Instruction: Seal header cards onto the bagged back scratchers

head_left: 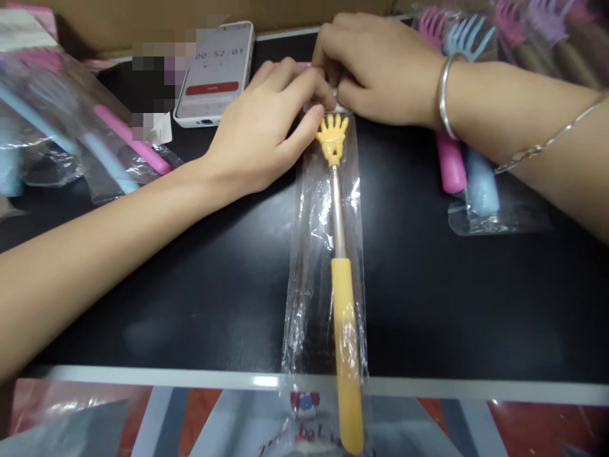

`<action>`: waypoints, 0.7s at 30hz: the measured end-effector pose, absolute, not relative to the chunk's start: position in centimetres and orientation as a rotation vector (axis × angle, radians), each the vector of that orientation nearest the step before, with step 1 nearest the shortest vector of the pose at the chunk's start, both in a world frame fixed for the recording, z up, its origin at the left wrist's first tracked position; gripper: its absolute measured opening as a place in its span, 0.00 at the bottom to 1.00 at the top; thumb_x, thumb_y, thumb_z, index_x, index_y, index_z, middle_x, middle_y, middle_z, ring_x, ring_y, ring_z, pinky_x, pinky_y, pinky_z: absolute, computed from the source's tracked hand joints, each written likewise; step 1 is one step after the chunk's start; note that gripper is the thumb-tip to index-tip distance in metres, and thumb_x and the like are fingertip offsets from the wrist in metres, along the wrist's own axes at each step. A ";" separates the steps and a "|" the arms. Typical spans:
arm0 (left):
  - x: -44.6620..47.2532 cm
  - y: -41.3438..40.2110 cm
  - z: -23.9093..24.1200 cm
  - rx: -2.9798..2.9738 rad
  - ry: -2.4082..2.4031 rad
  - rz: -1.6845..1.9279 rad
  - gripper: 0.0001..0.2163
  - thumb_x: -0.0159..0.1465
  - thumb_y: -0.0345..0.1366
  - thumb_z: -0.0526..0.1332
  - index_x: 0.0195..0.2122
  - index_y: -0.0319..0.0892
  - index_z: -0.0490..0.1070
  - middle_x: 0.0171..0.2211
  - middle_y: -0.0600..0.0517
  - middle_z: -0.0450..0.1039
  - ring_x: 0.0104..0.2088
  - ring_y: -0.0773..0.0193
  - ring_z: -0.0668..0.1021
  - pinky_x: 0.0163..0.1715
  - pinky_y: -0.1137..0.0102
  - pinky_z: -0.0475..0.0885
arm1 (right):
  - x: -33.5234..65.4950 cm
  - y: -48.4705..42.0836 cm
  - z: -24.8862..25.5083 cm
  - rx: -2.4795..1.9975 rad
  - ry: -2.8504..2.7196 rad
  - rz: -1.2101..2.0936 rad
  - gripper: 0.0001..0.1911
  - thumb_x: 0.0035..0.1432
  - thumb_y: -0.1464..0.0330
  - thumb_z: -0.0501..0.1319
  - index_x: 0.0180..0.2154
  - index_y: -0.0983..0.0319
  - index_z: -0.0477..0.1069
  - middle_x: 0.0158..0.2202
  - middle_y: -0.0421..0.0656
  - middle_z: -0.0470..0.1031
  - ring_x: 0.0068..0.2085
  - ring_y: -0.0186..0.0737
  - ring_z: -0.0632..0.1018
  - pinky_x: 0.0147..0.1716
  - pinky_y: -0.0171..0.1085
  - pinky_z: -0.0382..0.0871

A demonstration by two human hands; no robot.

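Note:
A yellow hand-shaped back scratcher [337,209] with a metal shaft lies inside a clear plastic bag [309,273], its handle pointing toward me and jutting past the table's near edge. At the bag's far end, my left hand [273,124] has its fingers bent and thumb pressed beside the scratcher's small yellow fingers. My right hand [380,73], with a bangle at the wrist, is closed with curled fingers on that same end. Between the hands a bit of white and pink shows; the fingers mostly cover it.
Left of centre lies a phone [214,73] showing a running timer. Bagged pink and blue back scratchers lie at the left [133,139] and under my right forearm [451,165]. More scratchers [547,32] are at the far right. A pale metal edge [190,379] borders the black table [214,304].

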State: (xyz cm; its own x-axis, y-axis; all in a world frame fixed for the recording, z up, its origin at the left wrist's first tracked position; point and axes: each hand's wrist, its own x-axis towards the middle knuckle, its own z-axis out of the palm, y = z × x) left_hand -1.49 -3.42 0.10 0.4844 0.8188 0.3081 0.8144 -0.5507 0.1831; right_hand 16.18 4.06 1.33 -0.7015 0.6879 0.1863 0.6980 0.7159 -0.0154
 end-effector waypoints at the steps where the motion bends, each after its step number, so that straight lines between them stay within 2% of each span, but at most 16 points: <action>1: -1.5 -3.4 0.1 2.689 1.479 0.559 0.18 0.70 0.41 0.45 0.53 0.46 0.70 0.55 0.47 0.70 0.57 0.49 0.70 0.57 0.53 0.64 | 16.2 4.1 1.3 -1.118 -2.745 -0.082 0.21 0.66 0.71 0.49 0.56 0.70 0.67 0.56 0.49 0.68 0.62 0.56 0.70 0.62 0.53 0.65; 5: -1.3 -3.2 -0.1 2.649 1.529 0.513 0.19 0.71 0.45 0.42 0.53 0.49 0.69 0.56 0.48 0.69 0.56 0.49 0.67 0.58 0.51 0.61 | 16.2 4.2 1.1 -1.102 -2.734 -0.103 0.21 0.64 0.72 0.50 0.56 0.70 0.68 0.54 0.48 0.69 0.61 0.56 0.71 0.60 0.54 0.66; 8: -1.3 -3.1 -0.2 2.642 1.527 0.517 0.19 0.71 0.44 0.43 0.54 0.49 0.69 0.56 0.48 0.68 0.56 0.49 0.66 0.58 0.52 0.60 | 16.2 4.3 1.0 -1.089 -2.728 -0.102 0.21 0.61 0.74 0.51 0.55 0.69 0.69 0.53 0.49 0.70 0.60 0.56 0.71 0.59 0.54 0.67; 11: -1.4 -3.0 -0.2 2.652 1.502 0.535 0.19 0.70 0.44 0.44 0.53 0.48 0.69 0.55 0.47 0.68 0.55 0.50 0.67 0.57 0.51 0.60 | 16.2 4.3 0.9 -1.104 -2.731 -0.096 0.21 0.60 0.75 0.51 0.54 0.68 0.69 0.53 0.49 0.70 0.59 0.56 0.72 0.59 0.54 0.67; 17: -1.6 -2.9 -0.6 2.640 1.407 0.698 0.21 0.72 0.52 0.42 0.47 0.49 0.70 0.52 0.48 0.72 0.53 0.49 0.68 0.55 0.50 0.63 | 16.2 4.2 1.0 -1.138 -2.737 -0.105 0.21 0.59 0.75 0.51 0.53 0.68 0.69 0.52 0.51 0.71 0.57 0.55 0.72 0.58 0.53 0.67; 21: -1.7 -2.9 -0.8 2.675 1.373 0.761 0.18 0.72 0.49 0.44 0.45 0.50 0.71 0.50 0.49 0.74 0.52 0.50 0.70 0.54 0.51 0.66 | 16.2 4.1 1.1 -1.146 -2.749 -0.106 0.21 0.58 0.75 0.50 0.53 0.68 0.69 0.51 0.51 0.71 0.56 0.54 0.72 0.58 0.53 0.67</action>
